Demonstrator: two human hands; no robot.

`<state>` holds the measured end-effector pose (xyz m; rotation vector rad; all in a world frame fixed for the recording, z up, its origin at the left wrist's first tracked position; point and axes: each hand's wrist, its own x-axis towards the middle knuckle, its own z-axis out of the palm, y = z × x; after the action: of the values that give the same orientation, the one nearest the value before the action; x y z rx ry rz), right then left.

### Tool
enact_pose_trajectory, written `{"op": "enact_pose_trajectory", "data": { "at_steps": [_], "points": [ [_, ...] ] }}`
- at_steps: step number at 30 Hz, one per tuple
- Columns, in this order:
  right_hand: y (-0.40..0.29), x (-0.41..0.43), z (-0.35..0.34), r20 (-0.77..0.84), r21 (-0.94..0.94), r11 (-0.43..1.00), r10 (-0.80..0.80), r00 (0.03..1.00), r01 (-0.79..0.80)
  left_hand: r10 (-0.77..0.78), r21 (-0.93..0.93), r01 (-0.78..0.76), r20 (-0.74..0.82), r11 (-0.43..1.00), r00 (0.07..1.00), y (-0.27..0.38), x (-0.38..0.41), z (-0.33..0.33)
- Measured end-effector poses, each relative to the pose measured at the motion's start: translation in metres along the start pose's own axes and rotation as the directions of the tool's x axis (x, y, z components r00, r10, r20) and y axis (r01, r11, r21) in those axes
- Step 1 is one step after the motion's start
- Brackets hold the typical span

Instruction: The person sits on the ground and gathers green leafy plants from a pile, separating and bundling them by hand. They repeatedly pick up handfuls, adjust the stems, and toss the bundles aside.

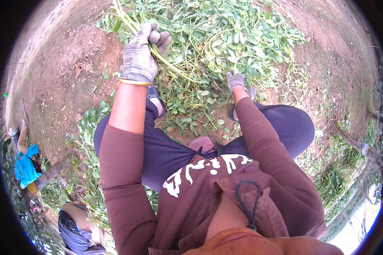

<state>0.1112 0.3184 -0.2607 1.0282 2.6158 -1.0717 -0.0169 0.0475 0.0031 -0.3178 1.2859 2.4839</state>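
Note:
Leafy green plants [210, 41] with long stems lie in a broad heap on the soil before me. My left hand [143, 51], in a grey knit glove with a yellow band at the wrist, is raised at the heap's left side. It is closed around a bunch of pale green stems [169, 64] that slant across the palm. My right hand [235, 79], in a similar glove, is low at the near edge of the heap by my right shoe. Its fingers point into the leaves, and whether it grips any is unclear.
Bare reddish soil [63, 73] lies around the heap. More cut greenery [97, 127] is beside my left knee. At far left are a person in a bright blue garment [27, 165] and another person, bent over [79, 229]. A branch [348, 137] lies at right.

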Motion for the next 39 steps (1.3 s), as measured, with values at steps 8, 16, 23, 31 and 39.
{"op": "enact_pose_trajectory", "data": {
  "at_steps": [8, 16, 23, 31, 39],
  "points": [
    [-0.075, -0.010, -0.034, -0.388, 0.310, 0.861, -0.272, 0.881, 0.403, -0.050, -0.005, 0.050, 0.080, 0.999, 0.996, -0.008, 0.002, -0.003],
    [-0.169, -0.045, -0.120, -0.083, 0.873, 0.401, -0.438, 0.895, 0.278, -0.162, 0.181, 0.131, 0.167, 0.975, 0.973, -0.015, -0.008, 0.006],
    [-0.207, -0.073, -0.164, -0.019, 0.996, 0.061, -0.557, 0.830, 0.063, -0.129, 0.269, 0.005, 0.448, 0.963, 0.885, -0.030, -0.003, -0.004],
    [-0.224, -0.074, -0.191, -0.061, 0.979, 0.115, -0.615, 0.786, 0.166, -0.196, 0.639, -0.113, 0.392, 0.761, 0.899, -0.033, -0.014, 0.002],
    [-0.243, -0.099, -0.216, -0.016, 0.964, 0.196, -0.627, 0.778, 0.177, -0.412, 0.681, 0.010, 0.431, 0.732, 0.803, -0.044, -0.041, 0.021]
  ]
}}
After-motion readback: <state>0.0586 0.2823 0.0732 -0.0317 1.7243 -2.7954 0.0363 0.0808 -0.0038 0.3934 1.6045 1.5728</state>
